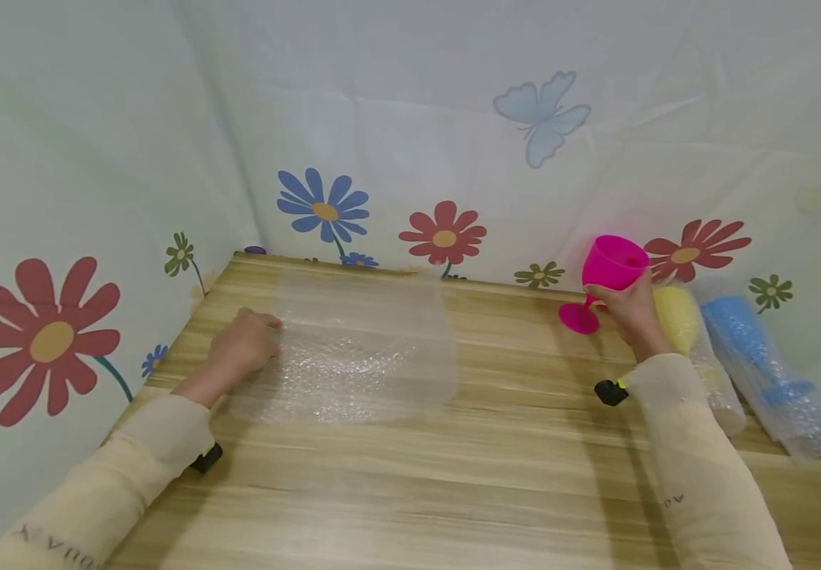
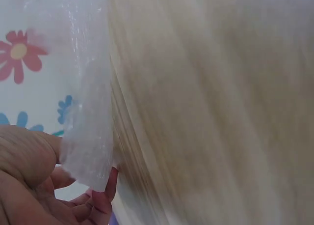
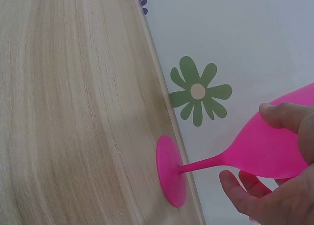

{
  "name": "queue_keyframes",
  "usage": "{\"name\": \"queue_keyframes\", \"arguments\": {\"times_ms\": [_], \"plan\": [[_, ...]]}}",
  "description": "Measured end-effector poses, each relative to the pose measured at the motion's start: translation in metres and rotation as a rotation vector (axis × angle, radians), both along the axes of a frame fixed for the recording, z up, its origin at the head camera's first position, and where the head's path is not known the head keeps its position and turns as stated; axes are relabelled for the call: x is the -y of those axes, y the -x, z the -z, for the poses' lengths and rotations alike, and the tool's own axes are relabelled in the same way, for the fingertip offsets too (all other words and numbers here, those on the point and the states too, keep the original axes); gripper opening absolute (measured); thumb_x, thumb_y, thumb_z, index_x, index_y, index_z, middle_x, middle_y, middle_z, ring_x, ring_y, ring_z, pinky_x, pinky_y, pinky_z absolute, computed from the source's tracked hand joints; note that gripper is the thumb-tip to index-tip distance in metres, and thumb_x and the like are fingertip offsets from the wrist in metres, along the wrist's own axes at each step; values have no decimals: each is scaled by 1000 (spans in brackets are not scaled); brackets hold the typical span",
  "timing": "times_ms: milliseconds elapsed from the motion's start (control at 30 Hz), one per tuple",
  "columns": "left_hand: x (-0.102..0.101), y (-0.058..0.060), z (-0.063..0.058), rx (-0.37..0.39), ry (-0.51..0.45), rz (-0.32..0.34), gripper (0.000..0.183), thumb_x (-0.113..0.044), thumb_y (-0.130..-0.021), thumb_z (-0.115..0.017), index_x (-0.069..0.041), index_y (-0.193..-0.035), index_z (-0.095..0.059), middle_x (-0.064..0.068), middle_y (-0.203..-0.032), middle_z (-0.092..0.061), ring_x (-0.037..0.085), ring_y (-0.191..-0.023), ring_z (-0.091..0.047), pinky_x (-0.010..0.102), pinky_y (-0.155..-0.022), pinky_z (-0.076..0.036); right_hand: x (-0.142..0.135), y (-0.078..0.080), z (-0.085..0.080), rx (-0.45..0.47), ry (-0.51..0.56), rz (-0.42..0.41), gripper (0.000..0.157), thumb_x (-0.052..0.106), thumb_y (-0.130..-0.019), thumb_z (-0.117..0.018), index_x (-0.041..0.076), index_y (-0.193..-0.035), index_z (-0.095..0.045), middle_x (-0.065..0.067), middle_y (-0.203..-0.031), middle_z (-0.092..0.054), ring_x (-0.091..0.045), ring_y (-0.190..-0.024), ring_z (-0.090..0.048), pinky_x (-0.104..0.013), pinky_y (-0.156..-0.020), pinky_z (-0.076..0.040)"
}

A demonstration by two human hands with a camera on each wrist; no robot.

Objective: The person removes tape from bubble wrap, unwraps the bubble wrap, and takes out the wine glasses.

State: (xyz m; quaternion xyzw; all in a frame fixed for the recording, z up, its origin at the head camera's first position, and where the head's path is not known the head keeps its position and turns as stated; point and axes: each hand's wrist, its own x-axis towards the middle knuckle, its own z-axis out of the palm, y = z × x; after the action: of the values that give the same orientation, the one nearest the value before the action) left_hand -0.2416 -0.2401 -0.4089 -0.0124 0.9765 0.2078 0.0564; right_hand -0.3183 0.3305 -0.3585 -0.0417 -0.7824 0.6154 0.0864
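Note:
A sheet of clear bubble wrap (image 1: 353, 356) lies over the left part of the wooden table. My left hand (image 1: 246, 342) is at its left edge; in the left wrist view the wrap's edge (image 2: 91, 151) passes between the thumb and curled fingers of that hand (image 2: 34, 181), which pinch it. At the back right my right hand (image 1: 631, 309) grips a bright pink plastic goblet (image 1: 613, 261) round the lower bowl. In the right wrist view the goblet's round foot (image 3: 171, 171) is at the table's back edge; whether it touches the wood I cannot tell.
Right of my right hand lie a yellow item (image 1: 677, 317) and a blue goblet-shaped item (image 1: 741, 328), each wrapped in bubble wrap. A flower-printed white curtain (image 1: 396, 134) borders the wooden table (image 1: 410, 491) behind and at left. A small purple thing (image 1: 255, 249) sits at the back left corner.

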Motion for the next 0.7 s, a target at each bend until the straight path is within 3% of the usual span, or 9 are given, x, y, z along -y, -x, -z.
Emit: {"name": "queue_keyframes", "arguments": {"times_ms": [267,500,700], "plan": [[27,18,4,-28,17,-16,57,0,-83,-54,7,-140,-57,40,-140,-43,47,-117,-49,56,-83,-51,-5,7,6,18,-18,6,86,2,-94,-72,13,-154,-12,-11,-147,-34,-12,-108,-44,-20,-67,-54],[41,25,3,-86,21,34,52,2,-84,-48,12,-133,-60,35,-139,-53,49,-122,-51,56,-92,-48,-11,18,18,37,-32,23,89,5,-95,-72,16,-157,-9,-10,-152,-31,-13,-116,-42,-20,-71,-54],[39,30,-1,-29,55,15,54,4,-84,-50,10,-136,-58,38,-143,-47,52,-133,-41,60,-101,-44,-12,18,20,36,-45,27,89,7,-95,-73,16,-157,-9,-9,-152,-31,-11,-113,-42,-21,-71,-54]]}}
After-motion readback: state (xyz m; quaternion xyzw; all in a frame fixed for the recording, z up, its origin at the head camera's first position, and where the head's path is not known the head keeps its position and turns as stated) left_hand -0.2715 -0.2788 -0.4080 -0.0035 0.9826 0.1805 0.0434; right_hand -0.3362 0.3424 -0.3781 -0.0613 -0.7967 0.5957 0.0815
